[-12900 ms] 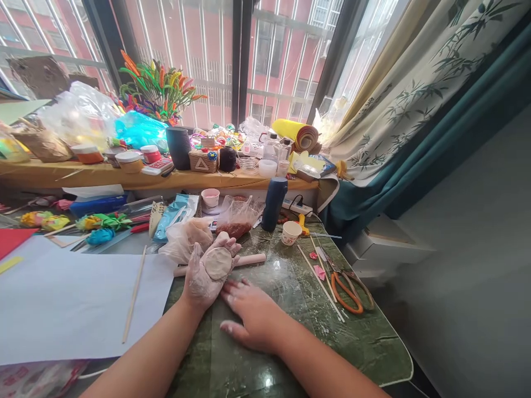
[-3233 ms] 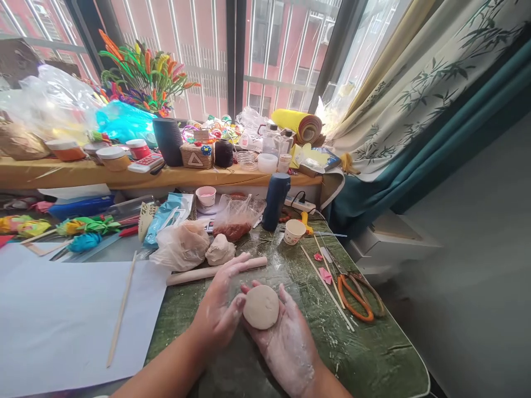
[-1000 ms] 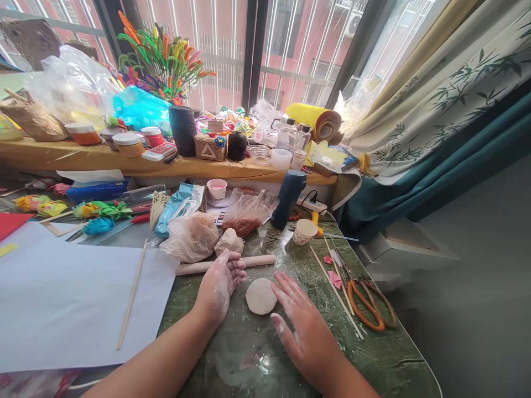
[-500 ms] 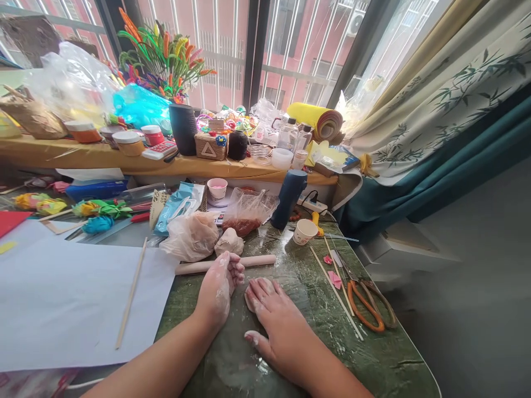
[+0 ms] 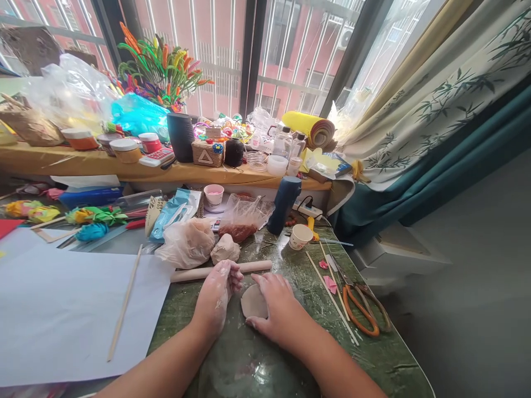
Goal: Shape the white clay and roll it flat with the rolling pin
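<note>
Clay disc [image 5: 253, 302]: flat, pale, on green counter [image 5: 365, 365], approx. centre, between the two hands; R part hidden under R hand.

R hand [image 5: 277, 304]: cupped over disc from its R side, thumb at near edge, fingers at far edge. Contact seen; can't tell if grip is firm. L hand [image 5: 213, 296]: on edge just L of disc, apart from it, fingers loosely curled, nothing visible in it. White residue on both.

Beyond hands: pale rod [image 5: 257, 266] lying crosswise, partly behind L hand. Behind rod, clay lump [image 5: 225, 249], w/ crumpled plastic bag [image 5: 186, 243] next to it on L. Further back, clear bag of reddish-brown matl. [image 5: 240, 224].

R side: paper cup [image 5: 301, 236], upright, near dk-blue cylinder [image 5: 283, 207]. Closer to counter edge: thin sticks [image 5: 332, 298], pink scraps [image 5: 329, 284], orange-handled scissors [image 5: 346, 287].

L side: lg. white paper sheet [image 5: 74, 315], one flat wooden stick [image 5: 125, 304] lying on it.
</note>
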A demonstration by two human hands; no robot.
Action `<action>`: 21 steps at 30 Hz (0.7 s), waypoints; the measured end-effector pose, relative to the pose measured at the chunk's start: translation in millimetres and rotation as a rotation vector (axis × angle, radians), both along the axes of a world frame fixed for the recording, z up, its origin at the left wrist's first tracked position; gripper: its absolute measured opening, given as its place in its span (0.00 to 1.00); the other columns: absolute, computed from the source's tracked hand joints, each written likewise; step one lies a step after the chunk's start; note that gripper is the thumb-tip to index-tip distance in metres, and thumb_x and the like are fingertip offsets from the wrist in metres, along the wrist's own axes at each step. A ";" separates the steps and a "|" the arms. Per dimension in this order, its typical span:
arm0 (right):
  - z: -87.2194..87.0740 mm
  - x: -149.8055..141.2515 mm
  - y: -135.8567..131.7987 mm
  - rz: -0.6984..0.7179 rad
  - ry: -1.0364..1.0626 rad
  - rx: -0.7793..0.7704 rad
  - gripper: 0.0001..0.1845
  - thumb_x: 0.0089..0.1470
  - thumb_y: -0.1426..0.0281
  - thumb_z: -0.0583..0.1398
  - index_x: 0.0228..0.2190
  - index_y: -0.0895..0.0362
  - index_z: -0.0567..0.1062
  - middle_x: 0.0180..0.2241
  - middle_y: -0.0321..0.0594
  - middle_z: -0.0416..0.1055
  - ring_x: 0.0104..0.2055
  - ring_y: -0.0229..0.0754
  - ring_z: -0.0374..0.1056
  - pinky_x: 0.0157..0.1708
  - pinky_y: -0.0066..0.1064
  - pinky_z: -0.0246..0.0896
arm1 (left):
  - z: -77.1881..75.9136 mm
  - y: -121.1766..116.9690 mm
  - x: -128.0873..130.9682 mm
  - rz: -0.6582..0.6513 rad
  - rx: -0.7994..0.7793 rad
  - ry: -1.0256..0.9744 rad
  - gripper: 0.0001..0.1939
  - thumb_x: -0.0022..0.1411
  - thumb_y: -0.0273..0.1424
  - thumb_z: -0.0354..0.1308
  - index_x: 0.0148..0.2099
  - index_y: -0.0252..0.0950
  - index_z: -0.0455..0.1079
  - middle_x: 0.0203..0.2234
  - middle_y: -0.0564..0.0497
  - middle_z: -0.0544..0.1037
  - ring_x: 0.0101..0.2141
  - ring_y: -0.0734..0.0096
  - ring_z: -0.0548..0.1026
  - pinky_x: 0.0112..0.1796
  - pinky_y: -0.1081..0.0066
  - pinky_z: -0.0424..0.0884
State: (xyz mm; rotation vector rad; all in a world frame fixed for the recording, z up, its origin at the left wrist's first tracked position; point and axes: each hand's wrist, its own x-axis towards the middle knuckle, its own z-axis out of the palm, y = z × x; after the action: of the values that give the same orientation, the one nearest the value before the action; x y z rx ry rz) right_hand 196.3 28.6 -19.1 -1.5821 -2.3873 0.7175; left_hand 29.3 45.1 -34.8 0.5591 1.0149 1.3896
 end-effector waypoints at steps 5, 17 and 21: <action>7.6 -8.3 17.9 -0.036 -0.077 -0.095 0.41 0.31 0.59 0.76 0.49 0.56 0.74 0.50 0.47 0.70 0.54 0.59 0.66 0.53 0.46 0.62 | 0.8 0.6 -0.9 -0.003 -0.006 -0.009 0.18 0.52 0.44 0.69 0.33 0.35 0.73 0.24 0.53 0.75 0.24 0.72 0.70 0.27 0.73 0.66; 6.3 19.5 -1.0 -0.135 0.441 -0.429 0.14 0.41 0.72 0.68 0.34 0.54 0.76 0.33 0.35 0.77 0.34 0.44 0.72 0.33 0.30 0.62 | -0.2 2.7 0.0 0.003 -0.026 -0.037 0.20 0.51 0.46 0.70 0.33 0.35 0.72 0.23 0.53 0.75 0.24 0.73 0.70 0.27 0.74 0.66; -6.3 34.9 -3.8 -0.373 0.937 -0.565 0.20 0.46 0.60 0.69 0.39 0.56 0.74 0.35 0.39 0.77 0.37 0.46 0.74 0.36 0.34 0.66 | -3.2 5.3 0.4 0.006 -0.025 -0.031 0.21 0.49 0.47 0.70 0.32 0.34 0.72 0.23 0.52 0.75 0.24 0.73 0.70 0.26 0.75 0.65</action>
State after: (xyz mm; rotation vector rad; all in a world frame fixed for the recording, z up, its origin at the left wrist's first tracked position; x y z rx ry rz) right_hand 231.2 24.8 -25.4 -1.3217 -1.2360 1.6623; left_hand 29.6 50.4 -38.0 0.5153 1.0084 1.3853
